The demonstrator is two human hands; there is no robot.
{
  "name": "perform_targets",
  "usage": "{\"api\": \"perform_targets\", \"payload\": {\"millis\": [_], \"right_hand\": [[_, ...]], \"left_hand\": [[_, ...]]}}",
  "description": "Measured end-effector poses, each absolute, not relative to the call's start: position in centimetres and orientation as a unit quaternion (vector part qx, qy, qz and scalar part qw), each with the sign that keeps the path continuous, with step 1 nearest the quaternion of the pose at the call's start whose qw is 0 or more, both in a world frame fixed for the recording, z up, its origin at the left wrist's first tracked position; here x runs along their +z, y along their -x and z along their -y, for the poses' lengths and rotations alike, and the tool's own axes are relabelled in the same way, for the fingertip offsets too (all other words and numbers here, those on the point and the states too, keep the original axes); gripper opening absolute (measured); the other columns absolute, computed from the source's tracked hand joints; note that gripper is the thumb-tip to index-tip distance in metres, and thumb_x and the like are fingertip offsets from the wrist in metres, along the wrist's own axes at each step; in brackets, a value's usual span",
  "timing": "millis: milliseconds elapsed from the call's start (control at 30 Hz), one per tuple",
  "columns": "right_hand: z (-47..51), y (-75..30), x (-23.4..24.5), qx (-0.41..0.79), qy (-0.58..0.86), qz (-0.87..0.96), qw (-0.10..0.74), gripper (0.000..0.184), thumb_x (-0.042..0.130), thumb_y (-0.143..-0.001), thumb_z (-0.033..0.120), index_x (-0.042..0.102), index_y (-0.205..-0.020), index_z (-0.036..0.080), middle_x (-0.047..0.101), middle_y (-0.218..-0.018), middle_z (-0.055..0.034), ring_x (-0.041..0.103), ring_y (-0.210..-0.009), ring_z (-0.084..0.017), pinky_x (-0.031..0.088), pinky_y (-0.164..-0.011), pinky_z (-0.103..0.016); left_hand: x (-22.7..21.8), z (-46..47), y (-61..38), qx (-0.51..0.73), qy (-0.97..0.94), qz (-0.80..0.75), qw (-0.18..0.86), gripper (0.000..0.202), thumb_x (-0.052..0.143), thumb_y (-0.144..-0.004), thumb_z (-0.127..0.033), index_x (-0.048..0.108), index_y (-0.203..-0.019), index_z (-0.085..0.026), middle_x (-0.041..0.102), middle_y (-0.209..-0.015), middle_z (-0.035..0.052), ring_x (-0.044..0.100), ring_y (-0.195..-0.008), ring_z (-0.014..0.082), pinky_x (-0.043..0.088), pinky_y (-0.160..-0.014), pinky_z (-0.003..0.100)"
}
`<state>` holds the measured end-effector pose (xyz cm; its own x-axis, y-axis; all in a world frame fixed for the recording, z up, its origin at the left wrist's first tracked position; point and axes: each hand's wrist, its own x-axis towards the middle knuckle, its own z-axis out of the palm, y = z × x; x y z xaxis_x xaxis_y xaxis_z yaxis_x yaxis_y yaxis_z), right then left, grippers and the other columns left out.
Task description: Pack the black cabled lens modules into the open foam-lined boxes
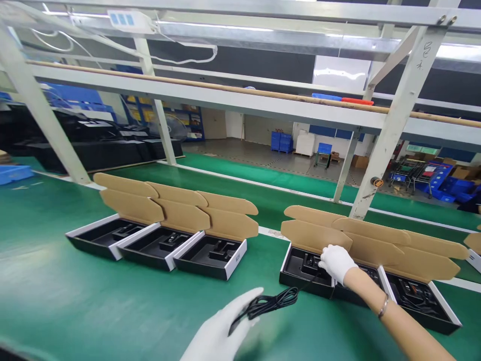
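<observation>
My left hand (220,326), in a white glove, grips a coiled black cable (268,304) low in the view, above the green bench surface. A thin length of that cable runs up to my right hand (337,262), also white-gloved, whose fingers press into the black moulded tray of an open black box (304,273). The cable's end is hidden under those fingers. My right forearm, with a thin bracelet, lies across a neighbouring box (356,288) and partly hides it. A third box (413,301) stands to the right. All have tan cardboard lids folded back.
Three more open boxes (158,245) stand in a row on the green bench (112,301) to the left. White steel shelf uprints (394,120) rise behind the boxes. Another box edge (474,260) shows at the right. Blue crates (285,142) stand far back.
</observation>
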<state>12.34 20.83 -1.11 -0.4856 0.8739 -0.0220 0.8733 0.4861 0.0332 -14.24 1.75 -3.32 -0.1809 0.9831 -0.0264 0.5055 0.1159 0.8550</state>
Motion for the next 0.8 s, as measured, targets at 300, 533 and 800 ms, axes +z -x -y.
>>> {"api": "perform_targets", "payload": {"millis": [300, 533, 800], "right_hand": [[-12.3, -9.4, 7.3, -0.259, -0.308, -0.9, -0.168, 0.044, 0.069, -0.076, 0.036, 0.061, -0.118, 0.027, 0.071, -0.095, 0.0016, 0.063, -0.085, -0.019, 0.047, -0.078, -0.029], [-10.9, -9.2, 5.9, -0.254, -0.404, -0.839, -0.263, 0.04, 0.072, -0.067, 0.028, 0.06, -0.105, 0.019, 0.066, -0.086, -0.0012, 0.058, -0.074, -0.017, 0.045, -0.066, -0.028], [-11.2, -9.5, 5.8, -0.293, -0.468, -0.783, -0.286, 0.01, 0.059, -0.077, 0.028, 0.056, -0.083, 0.02, 0.062, -0.066, 0.0034, 0.057, -0.061, -0.015, 0.043, -0.059, -0.027]], "left_hand": [[3.8, -6.2, 10.2, 0.328, -0.782, -0.529, -0.026, 0.041, 0.032, -0.091, -0.016, 0.063, -0.115, -0.027, 0.071, -0.092, 0.002, 0.065, -0.08, 0.017, 0.049, -0.072, 0.026], [3.0, -9.4, 7.1, 0.44, -0.709, -0.508, -0.215, 0.043, 0.035, -0.083, -0.002, 0.06, -0.114, -0.017, 0.072, -0.096, 0.0049, 0.067, -0.084, 0.0175, 0.049, -0.07, 0.026], [4.4, -8.4, 6.3, 0.451, -0.7, -0.526, -0.173, 0.044, 0.038, -0.09, -0.012, 0.046, -0.132, -0.022, 0.069, -0.099, 0.0029, 0.065, -0.087, 0.0179, 0.048, -0.075, 0.029]]}}
